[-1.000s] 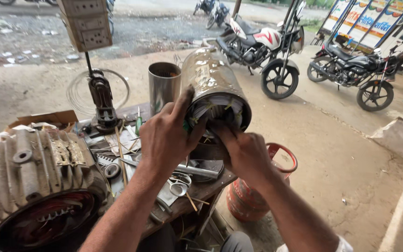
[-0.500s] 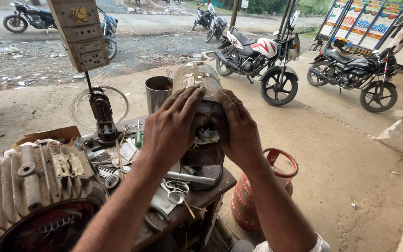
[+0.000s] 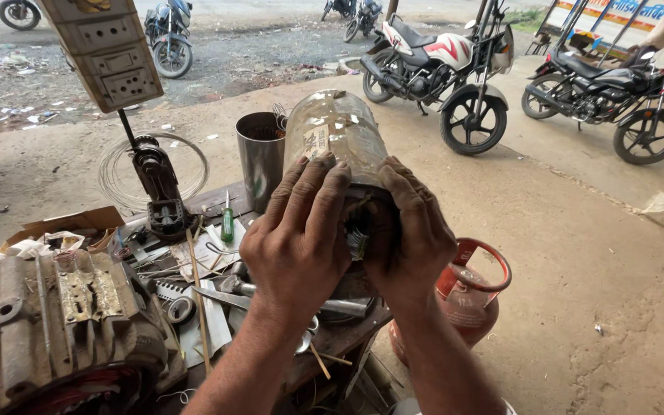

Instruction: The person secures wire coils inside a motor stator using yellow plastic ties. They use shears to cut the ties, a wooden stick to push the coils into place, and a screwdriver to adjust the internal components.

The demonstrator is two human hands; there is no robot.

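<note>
- Motor housing [image 3: 48,323], ribbed and grey, fills the lower left of the frame on your cluttered workbench [image 3: 194,253].
- Your left hand [image 3: 301,238] wraps its fingers over the near end of the shiny cylindrical casing [image 3: 336,131] at centre.
- Its long axis points away from you, tilted upward.
- Your right hand [image 3: 413,230] cups the same end; both hands equally near.
- Red gas cylinder [image 3: 466,292] sits lower right; motorcycles [image 3: 439,69] are parked upper right.

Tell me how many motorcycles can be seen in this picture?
6. Two parked at right, one white, one black; one top middle; one top left; two partly cut off at the top edge. Others may be hidden.
</note>
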